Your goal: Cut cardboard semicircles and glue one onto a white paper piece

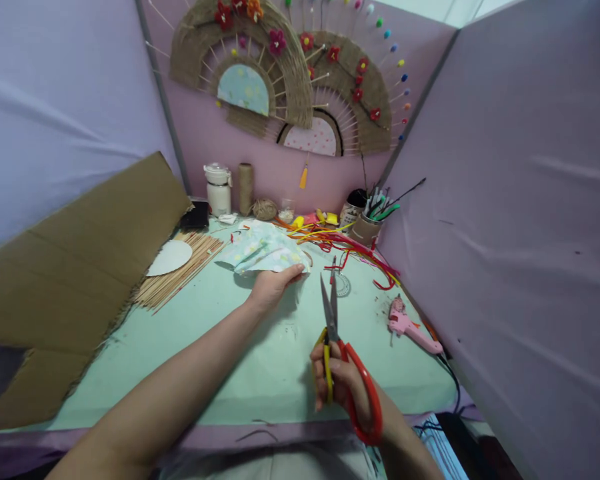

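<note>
My left hand [275, 288] pinches the near right edge of a pale blue patterned piece of fabric [265, 248], lifting that side off the table while its far part spreads out ahead. In my right hand [343, 377] is a pair of scissors [331, 310] with one red and one yellow handle. Their blades point away from me, slightly parted, just right of the fabric and apart from it. Beyond the blades lies a clear protractor [342, 285].
At left, a large cardboard sheet [80, 247] leans beside wooden sticks [177, 273] and a white half-round piece [171, 258]. A pink glue gun [411, 325] lies right, with its cable. Coloured pipe cleaners [350, 243], a jar [219, 193] and a pen holder [367, 230] line the back.
</note>
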A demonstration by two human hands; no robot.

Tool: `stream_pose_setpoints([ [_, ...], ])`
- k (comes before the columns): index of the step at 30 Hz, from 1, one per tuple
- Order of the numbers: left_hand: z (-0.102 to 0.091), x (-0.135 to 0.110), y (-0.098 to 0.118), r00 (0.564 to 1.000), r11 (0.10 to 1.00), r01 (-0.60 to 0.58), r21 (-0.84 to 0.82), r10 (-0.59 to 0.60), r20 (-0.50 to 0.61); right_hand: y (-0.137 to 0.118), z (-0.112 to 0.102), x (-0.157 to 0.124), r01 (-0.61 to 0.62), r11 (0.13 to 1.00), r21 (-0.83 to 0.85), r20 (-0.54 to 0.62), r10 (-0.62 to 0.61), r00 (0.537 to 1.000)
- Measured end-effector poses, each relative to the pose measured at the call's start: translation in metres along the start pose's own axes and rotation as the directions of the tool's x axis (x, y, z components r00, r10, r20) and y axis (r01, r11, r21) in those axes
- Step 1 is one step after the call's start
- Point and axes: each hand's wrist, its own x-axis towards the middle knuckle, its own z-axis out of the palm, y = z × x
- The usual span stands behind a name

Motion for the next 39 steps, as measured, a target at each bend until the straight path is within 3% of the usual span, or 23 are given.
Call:
stream_pose_setpoints([
  [5, -0.009, -0.011, -0.009, 1.000, 0.996, 0.004, 0.092, -0.004, 0.002, 0.017, 0.011, -0.001, -0.037, 0.991, -0.129, 0.010, 0.039, 0.999],
  [13, -0.008, -0.015, -0.002, 0.998, 0.998, -0.009, 0.060, 0.013, -0.057, 0.022, 0.019, -0.015, -0.142, 0.967, -0.211, 0.008, 0.147, 0.989],
  [20, -0.010, -0.018, -0.014, 1.000, 0.993, -0.021, 0.116, 0.022, -0.011, 0.026, 0.021, -0.005, -0.128, 0.981, -0.144, -0.035, 0.124, 0.992],
  [26, -0.009, -0.021, -0.018, 0.999, 0.988, -0.004, 0.151, -0.002, 0.039, 0.014, 0.029, 0.002, -0.140, 0.990, -0.030, -0.091, 0.137, 0.986],
  [39, -0.003, -0.028, -0.015, 0.991, 0.991, 0.135, 0.005, -0.135, 0.014, 0.002, 0.024, 0.006, -0.150, 0.988, 0.034, -0.120, 0.153, 0.981],
])
